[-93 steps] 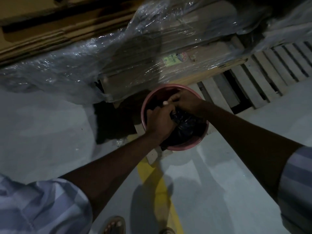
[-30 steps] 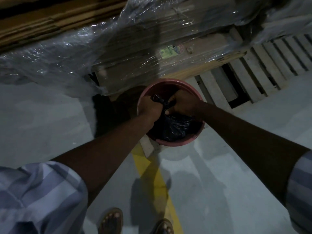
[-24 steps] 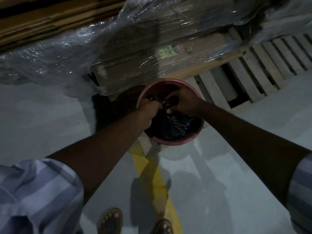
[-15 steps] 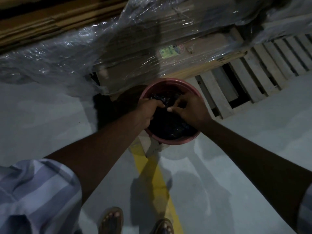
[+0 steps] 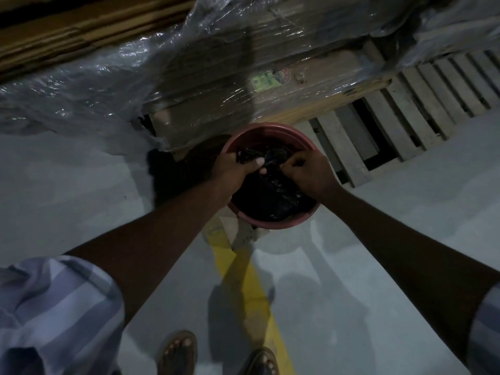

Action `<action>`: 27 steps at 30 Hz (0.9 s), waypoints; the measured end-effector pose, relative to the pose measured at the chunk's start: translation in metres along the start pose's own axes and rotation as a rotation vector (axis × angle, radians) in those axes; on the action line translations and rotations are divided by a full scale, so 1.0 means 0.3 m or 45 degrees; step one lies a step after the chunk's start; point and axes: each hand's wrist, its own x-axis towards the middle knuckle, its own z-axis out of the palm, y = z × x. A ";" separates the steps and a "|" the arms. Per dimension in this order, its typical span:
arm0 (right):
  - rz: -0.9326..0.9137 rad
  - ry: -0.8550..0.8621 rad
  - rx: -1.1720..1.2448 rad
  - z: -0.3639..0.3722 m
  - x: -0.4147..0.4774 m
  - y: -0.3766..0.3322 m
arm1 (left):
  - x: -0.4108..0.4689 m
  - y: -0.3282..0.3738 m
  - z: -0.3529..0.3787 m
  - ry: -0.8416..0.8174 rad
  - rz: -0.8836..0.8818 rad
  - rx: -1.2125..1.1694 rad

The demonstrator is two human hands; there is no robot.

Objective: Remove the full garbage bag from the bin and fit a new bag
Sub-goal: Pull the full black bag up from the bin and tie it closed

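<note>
**Both hands at the neck of a black bag inside a round bin**

Head view, looking down in dim light. The floor (image 5: pixel 67 201) is smooth grey concrete. A painted yellow line (image 5: pixel 243 280) runs from the near side of the bin (image 5: pixel 266 128) back toward the person's two sandalled feet (image 5: pixel 178 353). Just beyond the bin stands a stack of flat brown cardboard under clear plastic wrap (image 5: pixel 189 77), which spreads to the bin's left. A slatted wooden pallet (image 5: pixel 405 112) lies on the floor to the bin's right, beyond it.

The bin is round, with a dull pink rim, and stands upright on the floor. The garbage bag (image 5: pixel 270 196) is glossy black, creased, and sits inside the bin, filling most of its opening. Its top is gathered into a bunch toward the far rim.

The left hand (image 5: pixel 232 169) has its fingers curled round that bunched top, with a crumpled end showing past the knuckles. The right hand (image 5: pixel 311 171) pinches the bag's neck just beside it, fingertips drawn together. Both forearms are bare below striped sleeves (image 5: pixel 54 307).
</note>
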 end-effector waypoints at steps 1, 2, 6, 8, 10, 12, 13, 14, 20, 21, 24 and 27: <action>0.008 0.002 -0.029 -0.007 -0.001 0.007 | 0.000 -0.001 -0.003 0.016 0.023 0.038; 0.016 0.003 -0.064 -0.013 -0.002 0.014 | 0.000 0.002 -0.006 0.044 0.043 0.097; 0.134 0.059 -0.195 -0.039 0.003 0.040 | -0.006 0.021 -0.012 0.151 0.128 0.489; 0.180 0.074 -0.266 -0.048 0.007 0.045 | -0.023 0.036 -0.007 0.222 0.275 0.841; 0.218 0.074 -0.305 -0.052 0.014 0.040 | -0.050 0.055 -0.003 0.301 0.390 1.158; 0.245 0.071 -0.349 -0.058 0.021 0.029 | -0.067 0.068 -0.008 0.349 0.454 1.361; 0.256 0.079 -0.392 -0.063 0.024 0.025 | -0.072 0.071 -0.014 0.353 0.476 1.429; 0.269 0.092 -0.434 -0.067 0.027 0.019 | -0.077 0.073 -0.024 0.350 0.493 1.483; 0.324 0.114 -0.494 -0.095 0.027 0.005 | -0.101 0.074 -0.075 0.258 0.473 1.618; 0.331 0.121 -0.482 -0.101 0.024 0.008 | -0.104 0.074 -0.078 0.246 0.479 1.635; 0.315 0.151 -0.490 -0.118 0.013 0.024 | -0.109 0.071 -0.085 0.235 0.515 1.671; 0.229 0.131 -0.524 -0.118 -0.001 0.023 | -0.086 0.083 -0.099 0.205 0.431 1.503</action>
